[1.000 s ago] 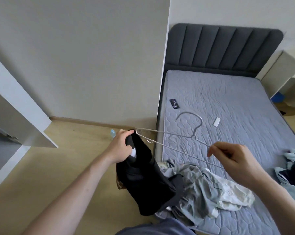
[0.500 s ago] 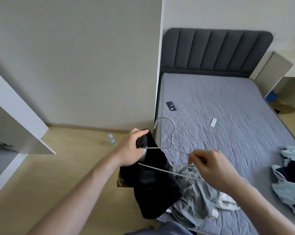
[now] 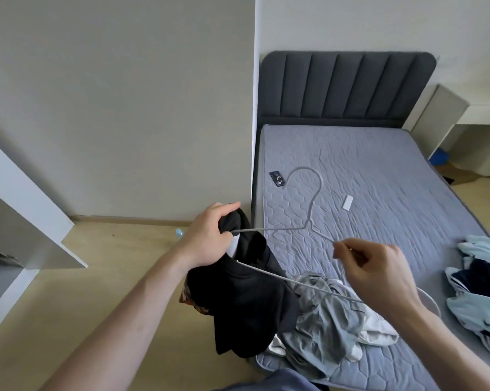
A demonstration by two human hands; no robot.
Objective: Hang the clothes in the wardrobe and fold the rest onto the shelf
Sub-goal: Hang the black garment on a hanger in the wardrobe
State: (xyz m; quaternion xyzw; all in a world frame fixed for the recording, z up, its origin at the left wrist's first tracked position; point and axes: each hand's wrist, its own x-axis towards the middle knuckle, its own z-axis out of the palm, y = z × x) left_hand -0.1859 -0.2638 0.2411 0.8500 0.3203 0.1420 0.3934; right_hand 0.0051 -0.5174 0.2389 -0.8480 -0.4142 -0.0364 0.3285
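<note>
Pinching one wire hanger (image 3: 311,218), right grip (image 3: 376,269); left grip (image 3: 210,235) clutching one black garment (image 3: 249,300)

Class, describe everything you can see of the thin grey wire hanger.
The thin grey wire hanger looks like bent metal wire, with a rounded hook pointing away over the grey mattress. It is held roughly flat. The left hand grips one shoulder end with the black garment; the right hand pinches the other arm.

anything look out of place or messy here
Yes. A small plastic bottle lies on the floor by the wall, a crumpled pale green garment hangs over the mattress corner, and a phone lies loose on the mattress.
</note>
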